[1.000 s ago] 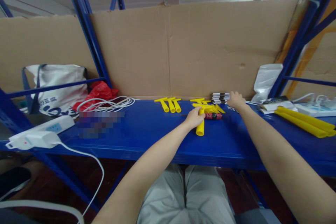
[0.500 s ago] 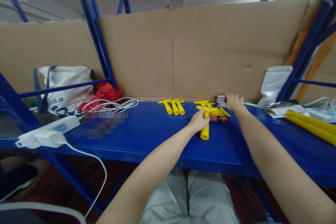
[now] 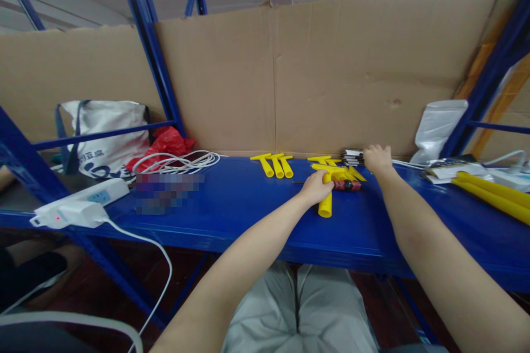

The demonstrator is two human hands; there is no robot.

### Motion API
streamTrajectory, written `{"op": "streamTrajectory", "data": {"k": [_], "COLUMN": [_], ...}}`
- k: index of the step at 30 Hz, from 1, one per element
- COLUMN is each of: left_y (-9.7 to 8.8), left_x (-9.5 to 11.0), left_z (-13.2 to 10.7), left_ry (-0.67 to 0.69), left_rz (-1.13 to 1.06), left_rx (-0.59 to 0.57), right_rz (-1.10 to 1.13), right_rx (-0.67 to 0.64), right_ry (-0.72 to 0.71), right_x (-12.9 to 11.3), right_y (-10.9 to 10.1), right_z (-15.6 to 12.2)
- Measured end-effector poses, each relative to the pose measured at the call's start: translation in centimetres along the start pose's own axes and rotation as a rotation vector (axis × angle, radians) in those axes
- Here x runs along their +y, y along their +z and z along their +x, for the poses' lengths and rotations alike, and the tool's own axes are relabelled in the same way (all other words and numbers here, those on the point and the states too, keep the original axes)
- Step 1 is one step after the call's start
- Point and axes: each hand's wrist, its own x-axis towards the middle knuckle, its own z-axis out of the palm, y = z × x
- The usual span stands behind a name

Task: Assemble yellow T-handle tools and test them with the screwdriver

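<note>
My left hand is closed around a yellow T-shaped plastic handle, its round tube pointing toward me over the blue shelf. Just behind that hand lies a screwdriver with a red and black grip; its thin shaft shows to the left. My right hand is at the back of the shelf, fingers curled, at the right end of a stack of small black-and-white flat pieces. What its fingers hold, if anything, is hidden. Other yellow T-shaped pieces lie between the hands, partly overlapping.
Three yellow T-shaped handles lie in a row at the back. Leftward are a white cable coil, a power strip, a red bag and a cloth bag. Long yellow tubes lie right. Cardboard walls the back.
My right hand's fingers, stretched out before, are now curled, and the hand has shifted slightly right beside the stack. My left hand still grips the yellow handle. The view has tilted slightly.
</note>
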Motion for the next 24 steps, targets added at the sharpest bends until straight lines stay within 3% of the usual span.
{"op": "streamTrajectory", "data": {"k": [9, 14, 18, 24], "left_y": [0.2, 0.4, 0.4, 0.7], "left_x": [-0.1, -0.4, -0.6, -1.0], "left_z": [0.1, 0.4, 0.5, 0.7], "left_ry": [-0.012, 0.023, 0.059, 0.083], "left_rz": [-0.024, 0.029, 0.049, -0.13], "left_rx": [0.008, 0.026, 0.06, 0.115], "right_rz": [-0.058, -0.044, 0.024, 0.254], "right_rx": [0.087, 0.197, 0.317, 0.41], "right_ry": [-0.088, -0.12, -0.16, -0.3], "right_x": [0.2, 0.4, -0.4, -2.2], "right_y": [-0.8, -1.7, -2.9, -4.3], "right_z": [-0.7, -0.9, -1.7, -3.8]}}
